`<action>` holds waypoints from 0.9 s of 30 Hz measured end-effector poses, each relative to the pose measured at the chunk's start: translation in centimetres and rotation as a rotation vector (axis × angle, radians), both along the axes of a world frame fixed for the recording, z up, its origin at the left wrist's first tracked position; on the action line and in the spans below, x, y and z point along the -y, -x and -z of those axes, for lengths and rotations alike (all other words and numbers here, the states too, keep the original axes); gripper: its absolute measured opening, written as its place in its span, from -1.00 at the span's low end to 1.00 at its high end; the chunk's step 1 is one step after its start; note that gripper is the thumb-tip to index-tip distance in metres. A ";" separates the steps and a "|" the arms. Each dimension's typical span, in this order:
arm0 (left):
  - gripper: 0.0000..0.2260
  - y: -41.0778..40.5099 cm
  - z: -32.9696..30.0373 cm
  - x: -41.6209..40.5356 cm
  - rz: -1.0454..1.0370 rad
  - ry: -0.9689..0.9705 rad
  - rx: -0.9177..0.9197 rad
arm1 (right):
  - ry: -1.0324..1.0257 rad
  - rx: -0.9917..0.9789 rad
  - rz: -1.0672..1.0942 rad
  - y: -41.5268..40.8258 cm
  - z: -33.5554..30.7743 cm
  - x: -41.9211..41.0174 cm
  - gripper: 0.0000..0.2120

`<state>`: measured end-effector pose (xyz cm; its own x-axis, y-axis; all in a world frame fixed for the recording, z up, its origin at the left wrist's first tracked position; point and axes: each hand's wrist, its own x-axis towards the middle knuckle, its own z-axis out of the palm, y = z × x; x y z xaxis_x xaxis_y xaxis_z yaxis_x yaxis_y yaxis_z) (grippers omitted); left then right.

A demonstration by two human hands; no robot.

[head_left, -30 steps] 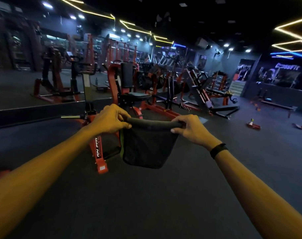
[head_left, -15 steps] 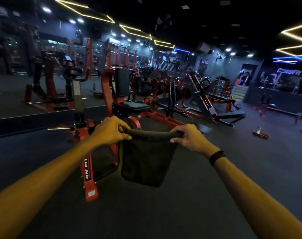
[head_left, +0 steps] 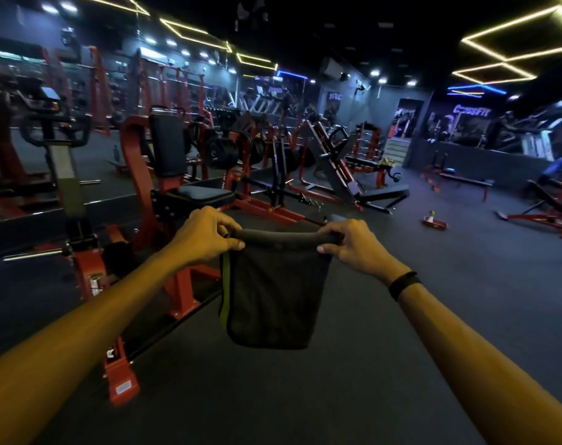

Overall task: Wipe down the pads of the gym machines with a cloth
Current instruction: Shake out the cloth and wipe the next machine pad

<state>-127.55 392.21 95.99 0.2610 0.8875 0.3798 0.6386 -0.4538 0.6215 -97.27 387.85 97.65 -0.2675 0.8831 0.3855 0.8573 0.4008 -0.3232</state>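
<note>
A dark cloth (head_left: 273, 297) with a green edge hangs folded in front of me, stretched between both hands. My left hand (head_left: 206, 239) pinches its top left corner and my right hand (head_left: 353, 248) pinches the top right corner. Just beyond the hands stands a red-framed machine with a black seat pad (head_left: 206, 192) and an upright black back pad (head_left: 166, 147). The cloth touches no pad.
The red machine base (head_left: 119, 377) reaches across the dark floor at my lower left. More red machines and an inclined bench (head_left: 382, 194) fill the middle distance. A small red object (head_left: 434, 223) lies on the floor to the right, with a flat bench (head_left: 465, 183) behind it.
The view has closed in on the red seated machine, which now looms larger. Both hands keep the same hold on the cloth, which hangs lower and longer in view.
</note>
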 end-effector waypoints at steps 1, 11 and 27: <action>-0.82 -0.9 0.0 -0.5 0.016 0.000 0.004 | 0.006 -0.003 0.022 -0.8 -0.1 0.1 -0.82; -0.83 -7.4 0.4 -1.3 0.128 0.016 0.012 | 0.061 -0.009 0.133 -6.6 0.0 2.4 -0.86; -0.82 -26.0 1.3 3.6 0.567 0.059 -0.068 | 0.089 -0.017 0.603 -19.0 2.4 18.6 -0.87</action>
<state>-101.53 388.61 94.67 0.7249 0.6205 0.2993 0.3449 -0.7029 0.6221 -78.24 369.27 95.27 0.2952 0.9060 0.3033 0.9191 -0.1826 -0.3491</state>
